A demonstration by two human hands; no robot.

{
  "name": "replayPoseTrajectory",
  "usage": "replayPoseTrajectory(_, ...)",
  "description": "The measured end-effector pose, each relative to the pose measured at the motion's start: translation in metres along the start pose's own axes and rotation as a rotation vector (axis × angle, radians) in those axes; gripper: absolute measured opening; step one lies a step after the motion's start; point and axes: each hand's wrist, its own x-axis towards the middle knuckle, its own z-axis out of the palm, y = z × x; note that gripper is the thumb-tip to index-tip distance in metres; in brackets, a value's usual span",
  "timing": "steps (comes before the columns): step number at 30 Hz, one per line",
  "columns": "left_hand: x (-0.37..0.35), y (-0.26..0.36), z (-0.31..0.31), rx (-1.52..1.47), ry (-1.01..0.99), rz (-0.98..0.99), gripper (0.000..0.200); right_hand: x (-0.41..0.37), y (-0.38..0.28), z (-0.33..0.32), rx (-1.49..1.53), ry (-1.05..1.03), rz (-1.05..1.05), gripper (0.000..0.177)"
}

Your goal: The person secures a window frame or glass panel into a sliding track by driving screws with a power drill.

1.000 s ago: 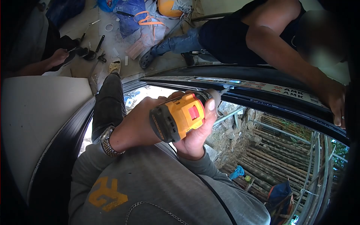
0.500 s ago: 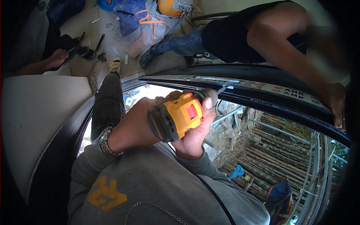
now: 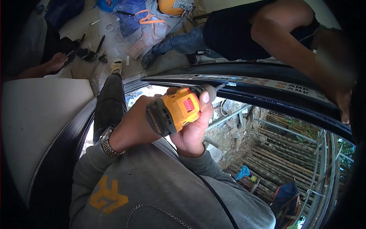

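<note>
Currently, head-cam view, findings as follows:

- Your left hand [image 3: 133,122]: fingers wrapped tight round the rear of the yellow drill [image 3: 173,110]. Wristwatch [image 3: 106,144] sits at the cuff.
- Your right hand [image 3: 190,131]: cups the drill from below. Thumb is pressed flat along the side by the chuck, and the other fingers are curled under the housing. Firm grip, both hands.
- Drill position: held between your two hands in front of your chest, above the grey sweatshirt [image 3: 160,191]. Nose points up and to the right.
- Bit [image 3: 222,86]: tip meets the black frame [image 3: 263,96], just beside the near end of the label strip [image 3: 289,88] marked "AMK".
- Frame: curves across the view from centre to right, w/ open air and bamboo poles [image 3: 274,152] visible below it.
- Your leg [image 3: 110,99] in dark trousers stretches out to the floor beyond the frame.
- Co-worker in a dark top leans over the frame from the far side. Co-worker's hand [image 3: 344,105] rests on the frame at the right edge, well apart from the drill. Grip there: cannot tell.
- Second person at far left: hand [image 3: 56,61] near loose tools [image 3: 91,51] on the floor.
- Floor misc.: blue bag [image 3: 129,15], tape roll [image 3: 110,26].
- White panel [image 3: 34,114] lies to your left.
</note>
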Motion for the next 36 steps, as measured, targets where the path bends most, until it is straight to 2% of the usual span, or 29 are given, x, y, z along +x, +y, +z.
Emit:
replayPoseTrajectory(4, -0.003, 0.009, 0.005, -0.090, 0.013, -0.028, 0.019, -0.004, -0.003, 0.005, 0.036, 0.055, -0.040, 0.070)
replayPoseTrajectory(7, -0.002, 0.014, 0.012, 0.047, 0.079, 0.053, 0.017, -0.002, -0.007, 0.006, 0.003, 0.081, 0.022, 0.069)
replayPoseTrajectory(10, -0.002, 0.019, 0.015, -0.036, 0.140, -0.002, 0.015, -0.004, -0.008, 0.005, -0.022, 0.071, -0.009, 0.069)
replayPoseTrajectory(11, -0.002, 0.020, 0.015, -0.008, 0.142, 0.012, 0.015, -0.007, -0.013, 0.011, 0.112, 0.025, -0.021, 0.048)
replayPoseTrajectory(12, -0.002, 0.021, 0.016, 0.017, 0.145, 0.023, 0.015, -0.009, -0.015, 0.012, 0.115, 0.026, -0.024, 0.048)
replayPoseTrajectory(16, -0.005, 0.025, 0.016, 0.028, 0.114, 0.075, 0.014, -0.013, -0.017, 0.011, 0.088, -0.030, -0.053, 0.050)
replayPoseTrajectory(18, -0.013, 0.018, 0.020, -0.078, 0.071, -0.087, 0.028, -0.012, -0.016, 0.009, 0.088, -0.022, -0.043, 0.051)
replayPoseTrajectory(20, -0.013, 0.018, 0.020, -0.042, 0.077, -0.065, 0.028, -0.007, -0.011, 0.003, -0.028, 0.048, 0.017, 0.071)
replayPoseTrajectory(24, -0.016, 0.023, 0.022, -0.067, 0.065, -0.041, 0.028, -0.013, -0.014, 0.003, 0.025, 0.006, 0.006, 0.072)
replayPoseTrajectory(29, -0.014, 0.022, 0.023, -0.063, 0.093, -0.020, 0.025, -0.012, -0.017, 0.004, -0.013, 0.075, 0.022, 0.074)
replayPoseTrajectory(31, -0.016, 0.023, 0.023, -0.050, 0.074, -0.008, 0.025, -0.018, -0.018, 0.005, 0.003, -0.008, -0.031, 0.073)
replayPoseTrajectory(36, -0.012, 0.015, 0.032, -0.066, 0.132, -0.060, 0.024, -0.009, -0.016, 0.000, 0.034, 0.074, 0.040, 0.075)
